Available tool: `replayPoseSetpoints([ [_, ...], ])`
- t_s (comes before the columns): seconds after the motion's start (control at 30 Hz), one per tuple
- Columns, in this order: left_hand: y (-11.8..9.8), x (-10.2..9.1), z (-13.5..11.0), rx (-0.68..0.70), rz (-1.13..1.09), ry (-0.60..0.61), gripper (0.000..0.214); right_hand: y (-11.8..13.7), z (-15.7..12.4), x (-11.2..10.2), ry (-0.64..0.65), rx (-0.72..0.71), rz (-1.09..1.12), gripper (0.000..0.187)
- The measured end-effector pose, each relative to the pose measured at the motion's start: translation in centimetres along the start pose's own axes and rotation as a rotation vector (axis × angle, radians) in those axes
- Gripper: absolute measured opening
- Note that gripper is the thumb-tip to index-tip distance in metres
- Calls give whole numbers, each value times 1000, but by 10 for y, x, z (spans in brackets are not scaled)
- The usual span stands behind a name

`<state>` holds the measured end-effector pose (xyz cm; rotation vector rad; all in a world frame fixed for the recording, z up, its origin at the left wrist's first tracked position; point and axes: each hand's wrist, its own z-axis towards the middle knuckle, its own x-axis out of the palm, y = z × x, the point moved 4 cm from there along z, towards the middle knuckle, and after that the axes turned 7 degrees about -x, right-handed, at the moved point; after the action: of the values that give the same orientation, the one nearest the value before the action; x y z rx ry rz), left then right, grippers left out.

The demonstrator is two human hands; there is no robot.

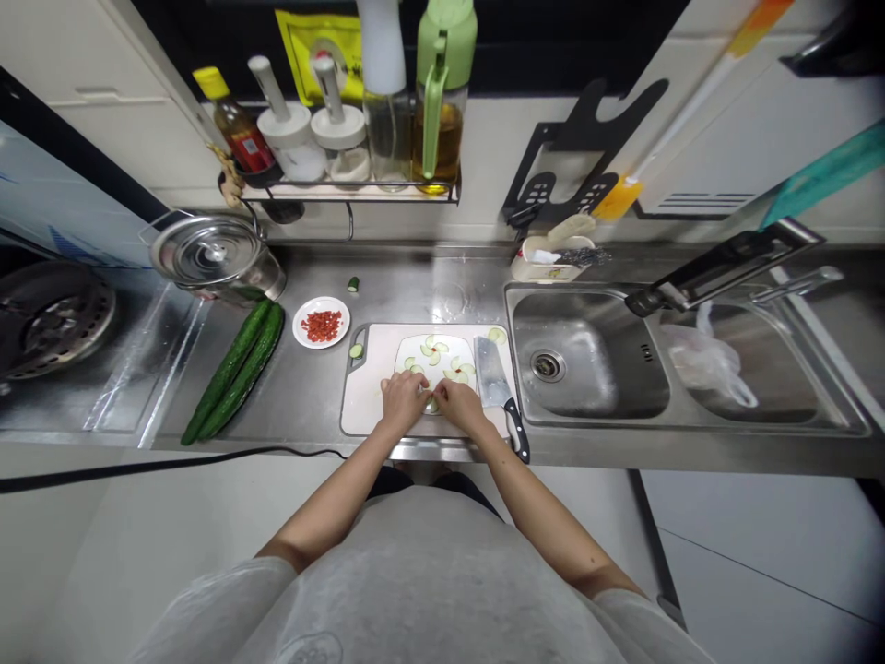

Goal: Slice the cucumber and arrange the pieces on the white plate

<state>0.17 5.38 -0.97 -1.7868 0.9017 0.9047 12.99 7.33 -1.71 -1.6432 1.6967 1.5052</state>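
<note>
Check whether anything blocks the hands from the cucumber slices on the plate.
Nothing visible. Left hand and right hand are at the plate's near edge, touching slices; the cleaver lies right of the plate, clear.

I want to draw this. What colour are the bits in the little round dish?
Red bits in a white dish, head view.

- Counted 2 hands at work: left hand and right hand.
- Counted 2 whole cucumbers side by side on the counter.
- Saw 1 cutting board, 1 plate and 1 cleaver.
- Made out 2 whole slice flowers on that plate.
- Found 2 cucumber ends and 1 loose slice.
- Noted 1 dish of red berries.
- Counted 5 bottles and jars on the shelf, 1 lidded pot, 2 sink basins.
</note>
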Motion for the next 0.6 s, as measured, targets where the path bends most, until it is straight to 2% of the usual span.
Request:
replayPoseSetpoints([
  [0.6, 0, 5, 1, -30, 18, 12, 14, -3, 6, 3, 5, 16, -61, 20],
])
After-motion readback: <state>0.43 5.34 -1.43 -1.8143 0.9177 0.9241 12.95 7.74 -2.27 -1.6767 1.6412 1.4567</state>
